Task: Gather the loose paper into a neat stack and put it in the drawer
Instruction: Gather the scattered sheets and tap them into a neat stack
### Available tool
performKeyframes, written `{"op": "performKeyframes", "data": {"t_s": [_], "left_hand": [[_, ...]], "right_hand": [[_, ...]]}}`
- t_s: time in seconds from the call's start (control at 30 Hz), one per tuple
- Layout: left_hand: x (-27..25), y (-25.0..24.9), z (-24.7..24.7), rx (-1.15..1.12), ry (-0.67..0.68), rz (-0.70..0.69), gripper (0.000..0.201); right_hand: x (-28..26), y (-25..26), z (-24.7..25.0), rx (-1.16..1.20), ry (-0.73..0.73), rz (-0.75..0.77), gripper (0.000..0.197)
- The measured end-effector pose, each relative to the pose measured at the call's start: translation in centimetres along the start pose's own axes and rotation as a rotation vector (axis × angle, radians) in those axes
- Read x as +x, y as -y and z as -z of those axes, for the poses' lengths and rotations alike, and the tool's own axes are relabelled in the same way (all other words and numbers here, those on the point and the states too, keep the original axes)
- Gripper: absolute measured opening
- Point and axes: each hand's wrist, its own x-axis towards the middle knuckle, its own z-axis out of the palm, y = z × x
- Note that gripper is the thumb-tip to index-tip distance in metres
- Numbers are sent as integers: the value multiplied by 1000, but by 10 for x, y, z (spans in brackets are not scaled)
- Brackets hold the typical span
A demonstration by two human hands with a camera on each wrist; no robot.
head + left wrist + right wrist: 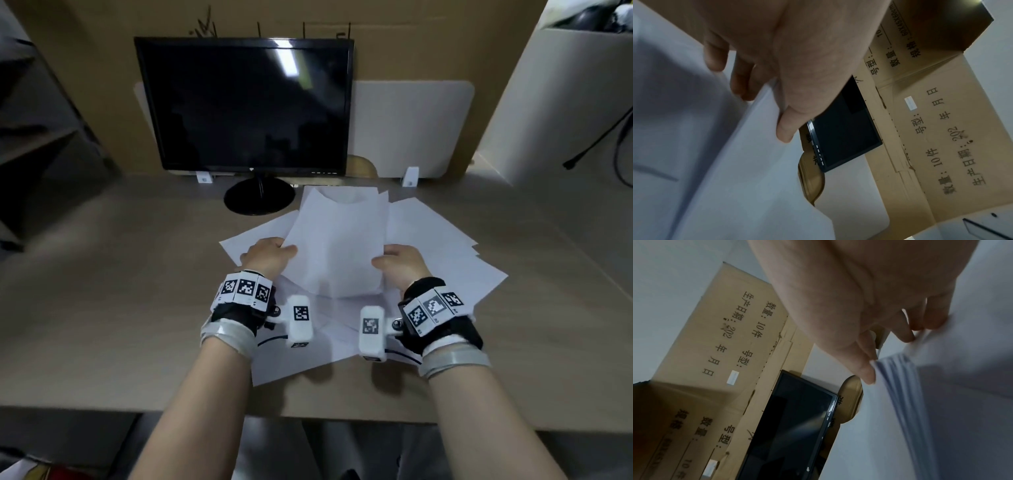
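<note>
A sheaf of white paper [337, 240] is held up off the desk, bowed along its length, its far end sagging. My left hand [269, 255] grips its left edge, thumb on top and fingers under, as the left wrist view shows on the paper [735, 162]. My right hand [399, 263] grips the right edge; the right wrist view shows several sheet edges [900, 386] pinched at the fingertips [869, 374]. More loose sheets [442, 253] lie fanned out on the desk beneath. No drawer is in view.
A dark monitor [246, 102] on a round stand [259, 200] sits just behind the papers. A white divider panel [411, 126] and cardboard [411, 41] back the wooden desk [102, 291]. The desk's near edge runs below my forearms.
</note>
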Motion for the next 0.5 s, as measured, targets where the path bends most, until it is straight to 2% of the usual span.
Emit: {"op": "performKeyframes", "data": {"t_s": [0.07, 0.13, 0.2, 0.27, 0.33, 0.5], "left_hand": [[-8, -7, 5, -83, 18, -8, 33], [-12, -10, 8, -144, 43, -7, 32], [-14, -10, 11, -212, 47, -17, 27], [-14, -7, 12, -345, 75, -15, 18], [-15, -6, 12, -458, 108, -12, 15], [-26, -13, 11, -565, 72, 20, 7]], "right_hand": [[-3, 2, 2, 33, -8, -15, 10], [4, -5, 2, 47, -2, -7, 4], [4, -8, 3, 64, -9, 3, 19], [-11, 2, 4, 97, -15, 10, 14], [-19, 8, 6, 140, -8, 11, 21], [-17, 6, 7, 166, -6, -36, 22]]}}
